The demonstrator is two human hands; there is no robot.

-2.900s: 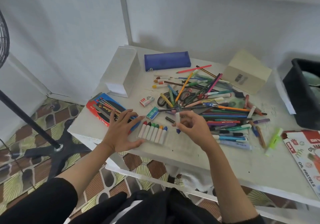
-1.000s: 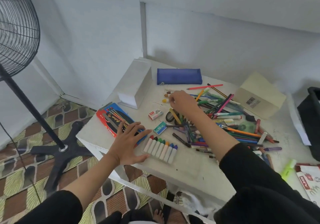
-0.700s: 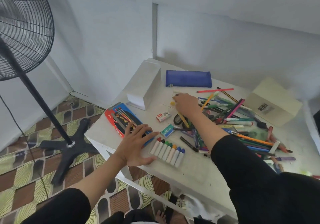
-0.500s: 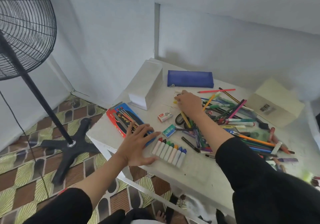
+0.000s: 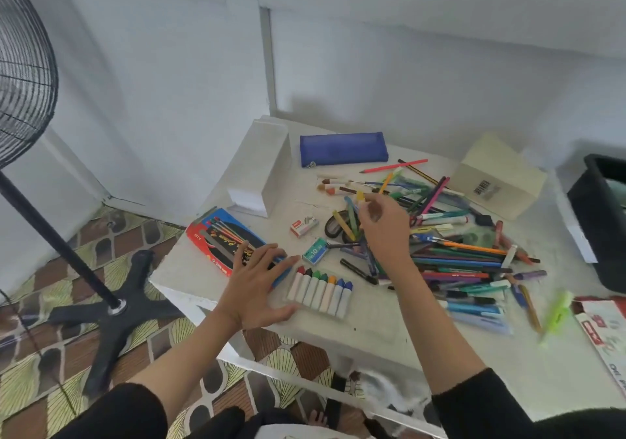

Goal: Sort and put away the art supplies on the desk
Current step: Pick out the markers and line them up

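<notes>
With your right grip (image 5: 382,232) pinching the yellow pastel (image 5: 360,197), lay it parallel in the pastel tray (image 5: 315,309), your flat left grip (image 5: 257,282) bracing.

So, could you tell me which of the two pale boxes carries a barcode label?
The beige box at the back right; the white box on the left shows none.

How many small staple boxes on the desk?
2: red-and-white one left of the scissors; teal one just behind the crayons. More may hide under the pen pile.
</notes>
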